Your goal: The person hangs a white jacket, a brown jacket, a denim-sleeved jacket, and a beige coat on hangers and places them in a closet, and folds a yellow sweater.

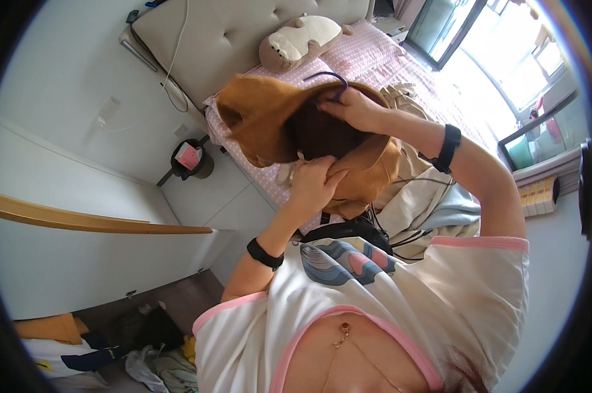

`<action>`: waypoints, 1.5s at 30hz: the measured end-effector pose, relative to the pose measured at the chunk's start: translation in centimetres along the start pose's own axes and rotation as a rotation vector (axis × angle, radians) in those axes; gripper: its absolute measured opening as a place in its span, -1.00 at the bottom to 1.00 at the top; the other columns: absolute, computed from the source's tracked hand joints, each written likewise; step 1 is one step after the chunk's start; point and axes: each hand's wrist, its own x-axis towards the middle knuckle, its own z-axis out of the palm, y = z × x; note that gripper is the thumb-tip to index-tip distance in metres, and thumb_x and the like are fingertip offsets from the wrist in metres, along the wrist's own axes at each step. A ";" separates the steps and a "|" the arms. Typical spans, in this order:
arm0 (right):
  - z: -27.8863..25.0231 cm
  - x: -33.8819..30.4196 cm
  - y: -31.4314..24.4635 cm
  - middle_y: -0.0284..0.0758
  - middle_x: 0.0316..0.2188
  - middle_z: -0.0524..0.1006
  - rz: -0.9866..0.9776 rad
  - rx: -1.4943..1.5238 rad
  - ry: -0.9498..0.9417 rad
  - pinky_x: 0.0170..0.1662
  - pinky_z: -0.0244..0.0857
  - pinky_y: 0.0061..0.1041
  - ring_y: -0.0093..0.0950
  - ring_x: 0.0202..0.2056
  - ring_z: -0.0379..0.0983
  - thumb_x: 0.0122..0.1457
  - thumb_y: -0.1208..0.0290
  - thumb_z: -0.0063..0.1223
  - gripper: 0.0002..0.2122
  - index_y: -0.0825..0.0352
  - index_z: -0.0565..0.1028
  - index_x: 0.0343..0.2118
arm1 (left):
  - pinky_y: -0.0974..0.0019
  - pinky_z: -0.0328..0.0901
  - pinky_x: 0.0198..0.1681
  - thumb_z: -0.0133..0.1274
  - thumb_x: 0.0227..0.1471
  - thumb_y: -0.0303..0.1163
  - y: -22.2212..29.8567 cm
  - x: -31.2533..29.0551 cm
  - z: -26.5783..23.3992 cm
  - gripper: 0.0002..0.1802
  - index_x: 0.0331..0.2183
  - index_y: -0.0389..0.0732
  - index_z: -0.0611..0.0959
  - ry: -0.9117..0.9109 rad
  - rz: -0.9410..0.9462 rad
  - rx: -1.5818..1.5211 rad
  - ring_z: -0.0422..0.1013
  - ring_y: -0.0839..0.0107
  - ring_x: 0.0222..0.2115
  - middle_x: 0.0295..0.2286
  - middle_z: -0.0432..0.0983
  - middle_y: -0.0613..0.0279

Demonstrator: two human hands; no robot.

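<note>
A tan-brown garment (257, 118) with a darker inside hangs spread between my hands above the bed; its exact kind is hard to make out. My right hand (355, 111) is closed at its upper opening around the neck of a purple clothes hanger (338, 82), whose hook sticks up past my fingers. The rest of the hanger is hidden inside the cloth. Lower and to the left, my left hand (312, 182) pinches the near edge of the garment's opening, its fingers bent over the cloth.
Behind the garment is the bed with a pink patterned sheet (414, 69) and a plush animal (302, 42). Beige and pale clothes (427, 206) and black hangers (410, 245) are piled to the right. A black bin (204, 167) stands left; an open cupboard with clothes (54, 331) lies lower left.
</note>
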 end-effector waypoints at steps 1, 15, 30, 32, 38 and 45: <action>-0.6 -0.6 -1.0 -0.46 -0.74 0.31 0.278 0.015 -0.172 -0.62 0.06 -0.63 -0.66 -0.69 0.17 0.09 0.38 -0.09 -0.85 0.34 0.44 -0.48 | 0.19 0.14 -0.40 0.01 -0.12 -0.25 -0.8 -0.5 0.2 -0.75 -0.52 -0.25 0.48 0.013 -0.007 0.000 0.32 0.08 -0.56 -0.57 0.42 0.00; -5.0 -3.0 -6.3 -0.25 -0.68 0.42 0.367 -0.150 -0.241 -0.47 0.23 -0.49 -0.44 -0.60 0.35 0.06 0.35 -0.07 -0.76 0.48 0.42 -0.57 | 0.33 0.23 -0.51 0.12 -0.22 -0.44 -2.0 4.5 -2.9 -0.74 -0.40 -0.27 0.45 0.360 0.079 0.073 0.32 0.22 -0.57 -0.55 0.38 0.18; -7.1 -2.0 -10.5 -0.33 -0.66 0.45 0.160 -0.117 -0.126 -0.55 0.28 -0.64 -0.58 -0.66 0.38 0.05 0.44 -0.04 -0.85 0.45 0.40 -0.51 | 0.18 0.22 -0.37 0.03 -0.15 -0.31 1.2 8.5 -11.5 -0.75 -0.34 -0.17 0.46 -0.093 0.255 0.340 0.34 0.12 -0.40 -0.46 0.41 0.13; -7.6 -1.7 -10.2 -0.35 -0.64 0.45 0.101 -0.097 -0.090 -0.50 0.29 -0.66 -0.60 -0.61 0.39 0.05 0.47 -0.05 -0.89 0.42 0.38 -0.46 | 0.19 0.22 -0.40 0.02 -0.14 -0.35 1.2 8.7 -11.3 -0.80 -0.37 -0.17 0.46 0.029 0.274 0.314 0.34 0.11 -0.42 -0.47 0.40 0.14; -12.3 -4.0 -8.4 -0.39 -0.28 0.43 -0.205 -0.294 0.518 -0.19 0.21 -0.63 -0.58 -0.21 0.31 0.02 0.43 -0.03 -0.75 0.30 0.38 -0.20 | 0.24 0.22 -0.51 -0.02 -0.15 -0.50 0.6 9.1 -13.5 -0.87 -0.41 -0.17 0.46 0.409 0.323 0.349 0.35 0.16 -0.52 -0.50 0.41 0.21; -6.3 -4.7 -5.6 -0.20 -0.25 0.29 -0.044 -0.477 0.612 -0.14 0.16 -0.35 -0.20 -0.19 0.22 -0.20 0.26 0.18 -0.56 0.36 0.35 -0.25 | 0.25 0.21 -0.54 -0.01 -0.15 -0.49 1.3 9.8 -14.2 -0.89 -0.43 -0.18 0.47 0.488 0.315 0.445 0.35 0.17 -0.56 -0.50 0.42 0.23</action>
